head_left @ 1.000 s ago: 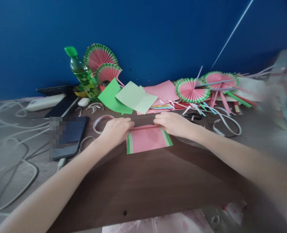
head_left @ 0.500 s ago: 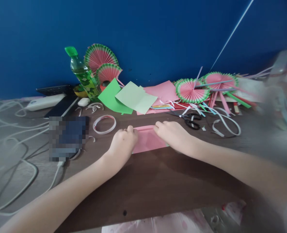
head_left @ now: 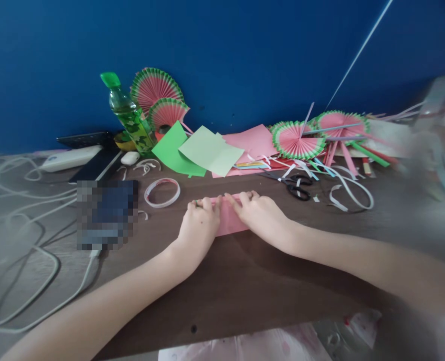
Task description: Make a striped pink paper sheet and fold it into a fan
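Observation:
A sheet of pink paper (head_left: 230, 223) lies on the dark table, with a narrow fold along its far edge. My left hand (head_left: 199, 228) covers its left part, fingers bent over the fold; a bit of green shows between those fingers. From the right, my right hand (head_left: 263, 216) grips the same fold, thumb and forefinger near the middle of the edge. The thumbs and forefingers of both hands almost meet there. Both hands are closed on the paper, and its side ends are hidden under them.
A tape roll (head_left: 162, 193) and a pixelated phone (head_left: 112, 210) with cables lie left. Black scissors (head_left: 298, 188) and paper scraps are on the right. Behind are green sheets (head_left: 170, 150), pleated pink-and-green paper fans (head_left: 299, 141) and a green-capped bottle (head_left: 127, 113).
Both hands have slid inward along the fold, so their forefingers are now close together at the middle. Less of the pink paper shows between them.

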Tool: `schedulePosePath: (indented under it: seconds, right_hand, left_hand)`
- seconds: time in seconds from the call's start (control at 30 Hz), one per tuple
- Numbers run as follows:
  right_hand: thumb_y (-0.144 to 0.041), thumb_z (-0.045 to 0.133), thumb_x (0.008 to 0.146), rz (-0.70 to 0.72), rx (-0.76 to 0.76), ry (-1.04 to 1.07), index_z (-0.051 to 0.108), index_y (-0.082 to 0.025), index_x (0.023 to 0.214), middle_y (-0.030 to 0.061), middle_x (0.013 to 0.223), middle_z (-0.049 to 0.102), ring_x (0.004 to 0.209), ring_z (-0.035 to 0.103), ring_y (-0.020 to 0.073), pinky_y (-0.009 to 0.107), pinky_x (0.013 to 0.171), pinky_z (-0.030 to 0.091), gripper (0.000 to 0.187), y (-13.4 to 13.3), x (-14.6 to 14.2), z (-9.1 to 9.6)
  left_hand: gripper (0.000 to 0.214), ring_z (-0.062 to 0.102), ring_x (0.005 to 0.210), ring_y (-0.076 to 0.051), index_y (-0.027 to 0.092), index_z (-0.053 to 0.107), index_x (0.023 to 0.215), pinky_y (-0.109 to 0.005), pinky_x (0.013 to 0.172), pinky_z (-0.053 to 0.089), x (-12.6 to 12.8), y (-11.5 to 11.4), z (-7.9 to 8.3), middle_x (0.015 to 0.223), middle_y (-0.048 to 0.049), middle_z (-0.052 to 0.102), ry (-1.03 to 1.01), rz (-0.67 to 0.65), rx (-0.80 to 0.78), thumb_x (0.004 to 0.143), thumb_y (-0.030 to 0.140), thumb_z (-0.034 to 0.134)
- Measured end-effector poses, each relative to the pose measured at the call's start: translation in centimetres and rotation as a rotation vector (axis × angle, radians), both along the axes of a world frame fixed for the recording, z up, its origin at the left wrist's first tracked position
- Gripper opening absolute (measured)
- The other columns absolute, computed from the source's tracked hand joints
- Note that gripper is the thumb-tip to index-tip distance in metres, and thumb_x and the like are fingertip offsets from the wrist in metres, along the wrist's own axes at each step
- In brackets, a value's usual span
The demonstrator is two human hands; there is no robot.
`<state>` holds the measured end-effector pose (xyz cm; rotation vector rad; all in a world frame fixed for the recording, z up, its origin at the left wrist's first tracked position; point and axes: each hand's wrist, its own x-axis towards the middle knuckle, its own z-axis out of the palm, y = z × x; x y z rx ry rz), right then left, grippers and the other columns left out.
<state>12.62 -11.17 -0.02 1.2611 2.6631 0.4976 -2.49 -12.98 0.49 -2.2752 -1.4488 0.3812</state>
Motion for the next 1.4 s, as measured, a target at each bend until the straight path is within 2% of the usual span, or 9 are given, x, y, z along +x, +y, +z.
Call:
schedulePosePath:
  seconds: [0.2, 0.37, 0.5, 0.6, 0.8, 0.97, 1.2, 1.33, 1.4]
  right_hand:
    - [0.008, 0.034, 0.077, -0.01, -0.018, -0.005, 0.055, -0.003, 0.116, 0.0185, 0.085, 0.063, 0.073, 0.063, 0.0229, 0.028, 0.051, 0.043, 0.046, 0.1, -0.1, 0.4]
    - [0.004, 0.041, 0.074, -0.006, -0.116, 0.022, 0.067, -0.009, 0.085, 0.0163, 0.086, 0.062, 0.07, 0.061, 0.021, 0.027, 0.05, 0.04, 0.031, 1.0, 0.4, 1.4]
    - [-0.003, 0.044, 0.076, 0.028, -0.082, 0.115, 0.066, -0.012, 0.083, 0.0128, 0.084, 0.062, 0.077, 0.058, 0.0217, 0.028, 0.054, 0.038, 0.025, 2.2, 1.0, 1.6]
    - [-0.006, 0.043, 0.078, 0.039, -0.067, 0.209, 0.065, -0.014, 0.081, 0.0104, 0.085, 0.063, 0.08, 0.056, 0.0204, 0.028, 0.055, 0.036, 0.024, 3.3, 1.4, 1.3]
    - [-0.017, 0.042, 0.082, -0.006, -0.27, 0.568, 0.068, -0.022, 0.088, 0.0015, 0.095, 0.067, 0.088, 0.057, 0.0186, 0.028, 0.063, 0.039, 0.027, 5.5, 2.6, 1.2]
    - [-0.036, 0.047, 0.084, 0.12, -0.505, 0.753, 0.068, -0.02, 0.095, 0.0051, 0.095, 0.066, 0.087, 0.057, 0.0183, 0.031, 0.077, 0.042, 0.028, 6.4, 3.1, 1.4]
    - [-0.017, 0.053, 0.077, 0.096, -0.558, 0.824, 0.067, -0.017, 0.083, 0.0041, 0.085, 0.066, 0.078, 0.056, 0.0157, 0.029, 0.07, 0.042, 0.015, 6.4, 3.0, 1.4]
    - [-0.012, 0.056, 0.072, 0.03, -0.576, 0.837, 0.063, -0.016, 0.072, 0.0023, 0.074, 0.063, 0.068, 0.055, 0.0138, 0.027, 0.063, 0.04, 0.009, 6.5, 3.1, 1.4]
    - [-0.013, 0.057, 0.073, 0.076, -0.5, 0.853, 0.062, -0.016, 0.07, 0.0023, 0.073, 0.061, 0.067, 0.053, 0.0135, 0.027, 0.062, 0.04, 0.006, 6.6, 3.1, 1.3]
  left_hand:
    - [0.052, 0.06, 0.08, -0.021, 0.012, 0.045, 0.128, -0.03, 0.065, 0.042, -0.1, -0.2, -0.2, 0.09, -0.0162, 0.06, -0.041, 0.01, -0.008, 0.079, -0.001, 0.033]
    - [0.047, 0.06, 0.073, -0.023, 0.013, 0.05, 0.124, -0.033, 0.064, 0.04, -0.8, 0.1, 0.0, 0.082, -0.0147, 0.059, -0.161, -0.009, 0.0, 0.081, 0.002, 0.036]
    - [0.036, 0.057, 0.096, -0.027, 0.011, 0.061, 0.106, -0.036, 0.075, 0.041, -1.5, 1.3, -0.7, 0.091, -0.0168, 0.061, -0.279, -0.169, 0.123, 0.084, 0.005, 0.034]
    - [0.027, 0.059, 0.088, -0.023, 0.011, 0.062, 0.093, -0.033, 0.073, 0.043, -2.0, 2.3, -1.5, 0.092, -0.0129, 0.062, -0.326, -0.261, 0.137, 0.086, 0.008, 0.036]
    - [0.016, 0.056, 0.073, -0.019, 0.015, 0.054, 0.085, -0.032, 0.067, 0.044, -2.4, 3.0, -1.6, 0.08, -0.0058, 0.057, -0.347, -0.226, 0.151, 0.086, 0.013, 0.038]
    - [0.016, 0.056, 0.075, -0.016, 0.017, 0.05, 0.09, -0.027, 0.067, 0.045, -2.6, 3.1, -0.9, 0.089, -0.0057, 0.055, -0.473, -0.181, 0.112, 0.086, 0.011, 0.035]
    - [0.024, 0.054, 0.096, -0.018, 0.016, 0.049, 0.106, -0.033, 0.084, 0.045, -3.3, 4.0, -0.5, 0.1, -0.0072, 0.053, -0.8, -0.225, -0.096, 0.082, 0.015, 0.043]
    - [0.019, 0.054, 0.085, -0.017, 0.015, 0.058, 0.089, -0.032, 0.078, 0.046, -3.8, 4.6, -0.3, 0.086, -0.0046, 0.058, -0.784, -0.214, -0.187, 0.084, 0.014, 0.039]
    - [0.018, 0.053, 0.08, -0.017, 0.015, 0.059, 0.083, -0.031, 0.074, 0.046, -3.9, 4.7, -0.1, 0.081, -0.0046, 0.059, -0.764, -0.233, -0.113, 0.085, 0.016, 0.04]
